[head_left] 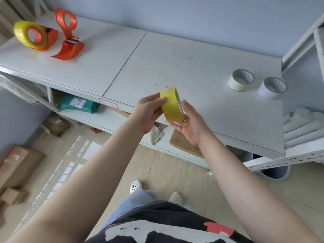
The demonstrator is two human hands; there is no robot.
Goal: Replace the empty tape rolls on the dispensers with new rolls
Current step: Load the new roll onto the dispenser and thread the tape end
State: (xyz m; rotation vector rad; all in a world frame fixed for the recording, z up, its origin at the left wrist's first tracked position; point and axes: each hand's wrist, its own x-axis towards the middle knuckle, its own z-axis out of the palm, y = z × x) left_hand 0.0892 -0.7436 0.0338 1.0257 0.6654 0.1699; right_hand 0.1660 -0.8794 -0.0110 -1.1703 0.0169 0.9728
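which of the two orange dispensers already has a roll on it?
The far-left dispenser, with a yellow tape roll mounted on it. The dispenser beside it has a bare orange hub. Another yellow roll is held between both hands.

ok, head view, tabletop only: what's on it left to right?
Dispenser loaded with a yellow roll → empty orange dispenser → yellow tape roll held in both hands over the front edge → cream roll → white roll.

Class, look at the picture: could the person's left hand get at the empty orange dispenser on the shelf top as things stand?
Probably, but not at once: the shelf top lies bare between the left hand and the empty orange dispenser, yet that hand grips the yellow tape roll.
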